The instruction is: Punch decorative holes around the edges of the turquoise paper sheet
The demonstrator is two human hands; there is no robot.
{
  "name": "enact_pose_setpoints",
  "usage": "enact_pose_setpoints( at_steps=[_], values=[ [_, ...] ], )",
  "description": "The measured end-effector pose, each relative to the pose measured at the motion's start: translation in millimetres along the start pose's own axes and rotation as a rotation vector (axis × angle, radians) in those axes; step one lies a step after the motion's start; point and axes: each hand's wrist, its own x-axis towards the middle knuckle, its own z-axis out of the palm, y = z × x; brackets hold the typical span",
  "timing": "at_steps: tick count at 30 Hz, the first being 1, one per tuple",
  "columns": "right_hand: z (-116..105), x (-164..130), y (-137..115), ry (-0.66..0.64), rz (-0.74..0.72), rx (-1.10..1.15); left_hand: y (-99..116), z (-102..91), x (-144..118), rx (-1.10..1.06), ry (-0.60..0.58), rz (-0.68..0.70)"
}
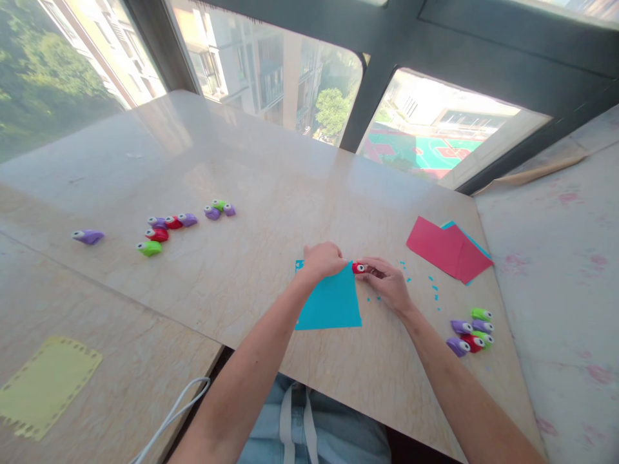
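Observation:
A square sheet of blue paper (pixel 333 303) lies on the table, with small punched holes at its upper left corner. My left hand (pixel 325 259) is closed on the sheet's far edge near the upper right corner, its fingers partly hidden. In my right hand (pixel 387 283) is a small red craft punch (pixel 358 268), held between thumb and fingers at that same corner. Whether the paper sits inside the punch's slot I cannot tell. Tiny blue paper cut-outs (pixel 434 288) are scattered beside and beyond my right hand.
Several craft punches (pixel 472 341) cluster at the right, and more purple, red and green punches (pixel 157 234) stand at the left. Red and blue sheets (pixel 449 250) lie by the wall. A yellow sheet with punched edges (pixel 51 386) and a white cable (pixel 174 412) are at lower left.

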Motion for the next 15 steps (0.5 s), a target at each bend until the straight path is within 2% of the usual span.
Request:
enact_pose_setpoints(
  at_steps=[15],
  values=[
    [3.1,-1.0,-7.8,0.006,-0.008,-0.045,1.5,7.1,0.3,0.012,0.014,0.027]
  ],
)
